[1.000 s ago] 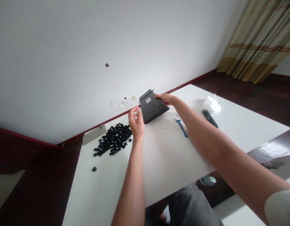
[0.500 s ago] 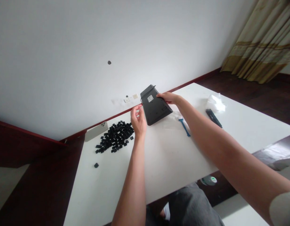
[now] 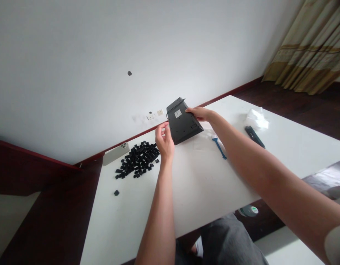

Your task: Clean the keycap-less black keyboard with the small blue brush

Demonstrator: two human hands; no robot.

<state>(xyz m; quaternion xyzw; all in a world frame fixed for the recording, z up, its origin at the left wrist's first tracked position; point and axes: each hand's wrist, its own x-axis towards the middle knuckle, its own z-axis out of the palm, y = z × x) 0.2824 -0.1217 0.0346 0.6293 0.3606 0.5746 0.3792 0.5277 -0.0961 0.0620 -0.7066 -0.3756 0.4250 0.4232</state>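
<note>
A black keyboard (image 3: 183, 123) is tilted up over the far side of the white table, its underside with a pale label facing me. My right hand (image 3: 199, 113) grips its right edge, thumb on the underside and the other fingers hidden behind. Close to the keyboard's left edge, my left hand (image 3: 164, 140) is raised with its fingers bent and apart; I see nothing in it. Left of that hand lies a heap of loose black keycaps (image 3: 140, 158), with a single keycap (image 3: 116, 193) apart from the rest.
A phone (image 3: 116, 154) lies beyond the heap by the wall. A blue brush-like tool (image 3: 219, 148) rests on the table (image 3: 200, 198) beside my right forearm. Farther right are a dark elongated object (image 3: 254, 137) and a crumpled clear plastic bag (image 3: 257, 118).
The view has shifted slightly, so the table and its things appear a little farther right. The keyboard has tilted a bit in my right hand; my left hand stays beside it.
</note>
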